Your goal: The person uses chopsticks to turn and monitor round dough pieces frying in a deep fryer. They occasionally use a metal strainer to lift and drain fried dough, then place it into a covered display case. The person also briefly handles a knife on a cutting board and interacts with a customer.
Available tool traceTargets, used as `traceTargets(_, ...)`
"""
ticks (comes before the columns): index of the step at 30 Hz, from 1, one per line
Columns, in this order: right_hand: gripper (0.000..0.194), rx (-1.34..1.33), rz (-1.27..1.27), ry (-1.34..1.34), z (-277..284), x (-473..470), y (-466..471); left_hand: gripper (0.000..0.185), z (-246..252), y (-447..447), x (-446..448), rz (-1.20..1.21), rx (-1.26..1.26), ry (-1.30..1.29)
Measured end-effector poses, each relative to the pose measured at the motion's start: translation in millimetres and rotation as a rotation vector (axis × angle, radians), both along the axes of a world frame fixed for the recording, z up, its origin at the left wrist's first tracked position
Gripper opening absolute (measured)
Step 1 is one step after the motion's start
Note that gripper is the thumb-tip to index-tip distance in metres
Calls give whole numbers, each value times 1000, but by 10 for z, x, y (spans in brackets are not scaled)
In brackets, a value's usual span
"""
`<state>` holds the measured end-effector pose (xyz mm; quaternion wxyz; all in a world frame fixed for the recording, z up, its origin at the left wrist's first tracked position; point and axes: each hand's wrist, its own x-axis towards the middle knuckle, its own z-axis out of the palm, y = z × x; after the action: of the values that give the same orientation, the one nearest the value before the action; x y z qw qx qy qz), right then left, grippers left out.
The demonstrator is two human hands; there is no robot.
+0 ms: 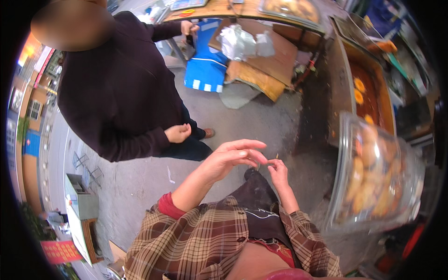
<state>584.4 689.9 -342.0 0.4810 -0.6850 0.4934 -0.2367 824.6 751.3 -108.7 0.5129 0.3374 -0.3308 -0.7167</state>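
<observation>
Below the chest of the plaid shirt (196,234), both bare hands are raised close to each other. My left hand (232,157) has its fingers spread and slightly curled, and nothing shows in it. My right hand (279,171) is bent, thumb and fingertips near together beside my left fingertips; a small thin thing shows by its fingers, too small to name. Right of the hands stands a clear plastic container (378,175) of golden-brown food pieces. Beyond it a metal fryer vat (372,80) holds brown oil with several orange-yellow rings floating in it.
A person in a dark top (119,84) stands close at the left, one hand near a wooden table (210,13). Under that table lie a blue bag (206,68), flattened cardboard (276,52) and white plastic bags (238,42). Chairs and a cabinet (85,199) stand farther left.
</observation>
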Motion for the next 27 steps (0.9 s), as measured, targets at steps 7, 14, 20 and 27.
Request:
traceTargets(7, 25, -49, 106, 3, -319, 1180, -1767, 72, 355, -1184, 1039, 236, -333, 102)
traceTargets(14, 22, -181, 185, -18, 89, 2300, -3319, 72, 420, -1999, 2035, 412, -344, 141)
traceTargets(20, 26, -430, 231, -64, 551, 3508, -4488, 62, -376, -2377, 2868, 587, -22, 190)
traceTargets(27, 53, -721, -50, 161, 1118, 5140, -5876, 49, -1086, -2914, 4016, 654, 204, 352)
